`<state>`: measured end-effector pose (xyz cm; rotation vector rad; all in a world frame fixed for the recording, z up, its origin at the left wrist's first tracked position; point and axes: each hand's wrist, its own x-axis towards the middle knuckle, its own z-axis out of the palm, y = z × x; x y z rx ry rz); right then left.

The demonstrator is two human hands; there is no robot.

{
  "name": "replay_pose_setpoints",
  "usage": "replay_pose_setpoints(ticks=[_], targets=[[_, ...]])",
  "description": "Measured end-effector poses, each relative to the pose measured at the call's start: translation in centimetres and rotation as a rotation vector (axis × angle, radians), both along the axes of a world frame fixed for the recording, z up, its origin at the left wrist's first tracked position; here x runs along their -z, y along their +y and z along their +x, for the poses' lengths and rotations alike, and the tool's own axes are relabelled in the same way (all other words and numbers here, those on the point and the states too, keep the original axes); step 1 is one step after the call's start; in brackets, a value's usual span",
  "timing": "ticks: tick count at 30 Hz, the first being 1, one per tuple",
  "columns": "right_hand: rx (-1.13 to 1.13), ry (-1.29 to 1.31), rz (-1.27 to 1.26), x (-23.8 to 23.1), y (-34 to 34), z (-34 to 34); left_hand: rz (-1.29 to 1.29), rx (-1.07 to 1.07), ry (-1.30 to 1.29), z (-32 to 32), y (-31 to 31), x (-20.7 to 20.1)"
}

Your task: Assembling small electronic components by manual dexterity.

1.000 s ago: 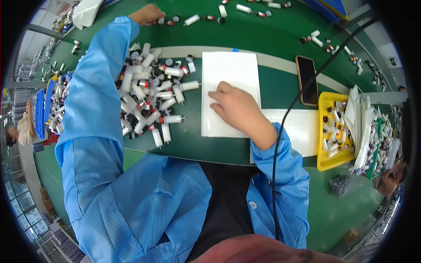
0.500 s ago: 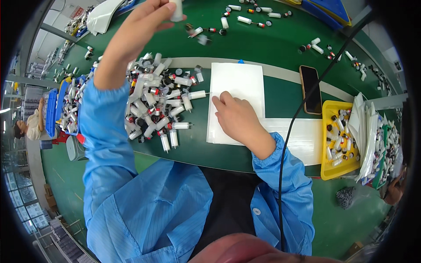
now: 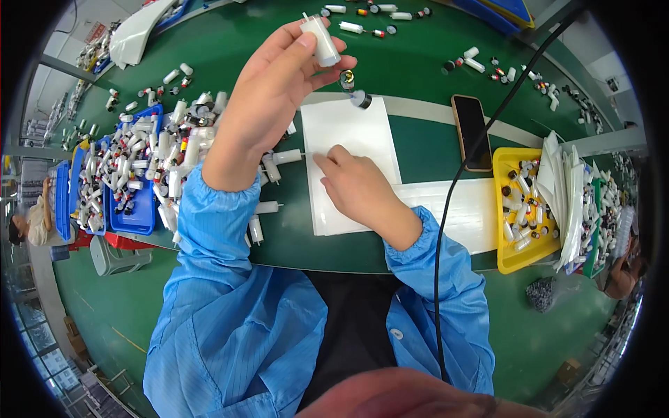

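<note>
My left hand [image 3: 282, 87] is raised over the table and closed around a white plastic cylinder [image 3: 321, 43] with a thin tip at its upper end. Just below those fingers are a small clear-and-dark round part [image 3: 347, 79] and a black-and-clear cap [image 3: 360, 99]; whether the hand holds them I cannot tell. My right hand [image 3: 361, 189] rests over a white sheet [image 3: 348, 129], its fingers bent and fingertips blurred. Beside its index finger lies another white cylinder [image 3: 288, 156], thin tip toward that finger. Part of the cylinder pile [image 3: 198, 122] hides behind my left forearm.
At right stand a phone [image 3: 472, 132] and a yellow tray [image 3: 507, 259] of cylinders. A black cable [image 3: 447, 216] crosses the view. Blue trays [image 3: 132, 221] with more cylinders are at left. Loose parts [image 3: 359, 28] dot the far green table. Another person [image 3: 38, 212] is at far left.
My left hand has come right and toward me, carrying the white cylinder. My right hand stays over the white sheet. The whole view has shifted slightly.
</note>
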<state>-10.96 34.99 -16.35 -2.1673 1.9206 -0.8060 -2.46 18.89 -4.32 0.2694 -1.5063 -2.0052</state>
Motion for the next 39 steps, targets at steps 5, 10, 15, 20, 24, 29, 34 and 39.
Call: replay_pose_setpoints(ticks=[5,10,15,20,24,29,34,39], targets=[[-0.006,-0.094,0.054,-0.8,0.2,-0.2,0.095,0.029,-0.017,-0.7,-0.2,1.5],[0.123,-0.529,0.09,-3.2,0.3,-0.4,0.302,0.031,0.045,-1.1,0.1,2.4],[0.191,-1.606,-0.244,-3.2,-0.4,-3.5,0.473,0.203,0.208,-1.5,0.9,2.9],[0.302,-1.878,-0.365,-4.1,-1.1,-4.1,0.184,0.474,0.074,-2.4,3.9,5.0],[0.292,-1.595,-0.424,-3.2,0.2,-5.3,0.126,0.413,0.026,-3.0,3.8,5.4],[0.195,-1.197,-0.536,-3.2,-0.2,-4.9,-0.011,0.342,-0.499,-3.6,5.9,7.0],[0.459,-0.403,-0.697,-3.5,-1.9,-4.8,0.199,0.464,-0.314,-3.8,4.5,8.7],[0.432,-0.95,-0.439,-2.1,-0.2,-6.0,0.296,0.134,0.121,-4.4,4.1,6.6]])
